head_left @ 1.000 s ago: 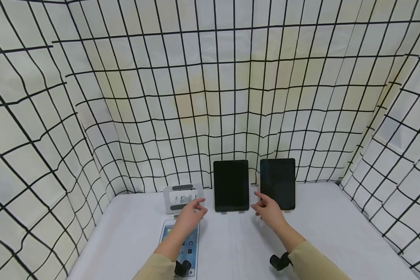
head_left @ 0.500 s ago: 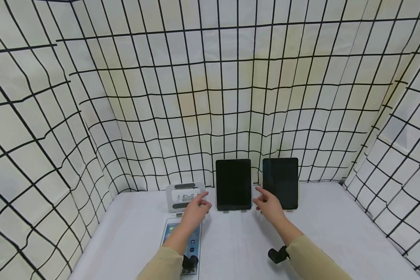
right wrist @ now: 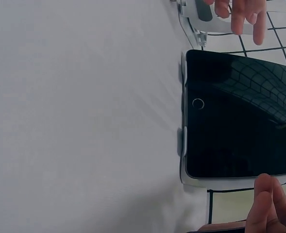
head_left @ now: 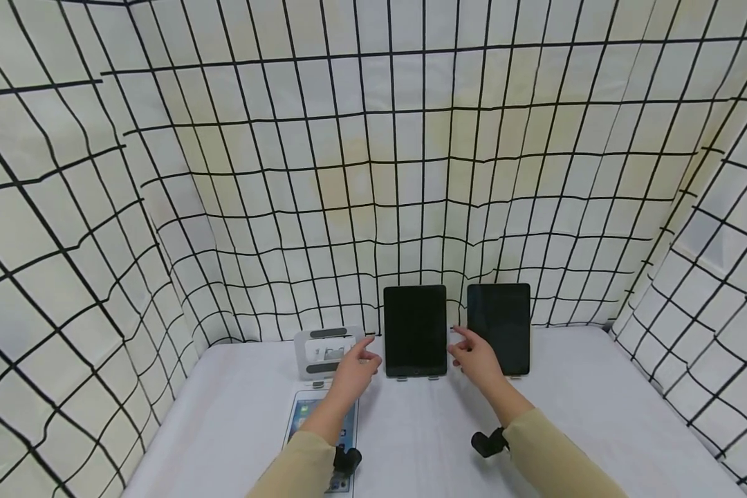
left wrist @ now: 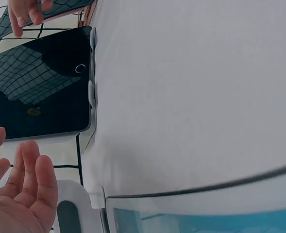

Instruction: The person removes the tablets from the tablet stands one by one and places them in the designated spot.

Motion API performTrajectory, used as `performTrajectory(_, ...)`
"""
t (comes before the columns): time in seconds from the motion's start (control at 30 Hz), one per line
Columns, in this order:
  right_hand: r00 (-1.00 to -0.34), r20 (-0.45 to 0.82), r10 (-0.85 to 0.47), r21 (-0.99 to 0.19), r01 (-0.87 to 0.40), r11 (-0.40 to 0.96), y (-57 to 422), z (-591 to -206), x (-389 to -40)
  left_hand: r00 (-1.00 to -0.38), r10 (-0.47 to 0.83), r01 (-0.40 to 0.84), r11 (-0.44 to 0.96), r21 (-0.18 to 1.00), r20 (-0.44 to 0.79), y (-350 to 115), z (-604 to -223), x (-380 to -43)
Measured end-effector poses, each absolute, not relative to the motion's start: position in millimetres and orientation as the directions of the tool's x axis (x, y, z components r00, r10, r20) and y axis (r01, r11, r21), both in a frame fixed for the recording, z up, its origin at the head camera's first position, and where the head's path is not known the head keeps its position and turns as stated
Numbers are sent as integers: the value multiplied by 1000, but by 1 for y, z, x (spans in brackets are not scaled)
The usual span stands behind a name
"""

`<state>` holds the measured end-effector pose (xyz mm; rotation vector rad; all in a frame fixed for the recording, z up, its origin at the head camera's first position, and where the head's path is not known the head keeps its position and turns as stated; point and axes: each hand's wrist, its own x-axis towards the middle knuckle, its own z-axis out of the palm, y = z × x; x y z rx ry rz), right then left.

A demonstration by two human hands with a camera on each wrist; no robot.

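Observation:
A black tablet (head_left: 415, 330) stands upright on a stand at the back middle of the table, its dark screen facing me. My left hand (head_left: 355, 368) is at its left edge and my right hand (head_left: 476, 358) at its right edge. Thumb and fingers of both are spread loosely around no object. In the right wrist view, the right fingertips (right wrist: 263, 180) lie right at the tablet's long edge (right wrist: 230, 177). Two small stand clips (left wrist: 91, 92) hold its lower edge. A second black tablet (head_left: 504, 325) leans beside it, partly behind the right hand.
To the left is an unloaded grey-white tablet stand (head_left: 328, 333). In front of it a white tablet (head_left: 300, 413) with a lit home screen lies flat under my left forearm. A white cloth covers the table (head_left: 417, 443); gridded curtains (head_left: 411, 173) surround it.
My left hand has moved right, closer to the middle tablet's left edge. The right hand has come slightly nearer its right edge. The tablets and stand stay put; the head view shifted slightly.

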<state>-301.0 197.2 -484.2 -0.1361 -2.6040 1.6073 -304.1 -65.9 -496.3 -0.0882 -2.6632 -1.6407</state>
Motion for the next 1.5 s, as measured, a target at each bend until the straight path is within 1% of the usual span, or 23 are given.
performTrajectory(0.23,-994,18,110,-912,29,410,196,-479,-308,-997,61,77,458,886,55,-57,-488,-313)
performTrajectory(0.57,-995,27,94,-905,15,426,192,-477,-316,-996,78,82,456,886,52,-48,-480,-322)
performTrajectory(0.8,-996,7,90,-911,30,411,191,-473,-319,-992,107,111,471,875,68,-43,-476,-326)
performTrajectory(1.07,-996,-2,89,-912,38,407,187,-471,-325,-994,80,100,522,847,68,-41,-471,-325)
performTrajectory(1.5,-994,17,107,-911,29,412,184,-472,-325,-996,52,83,515,853,66,-44,-468,-326)
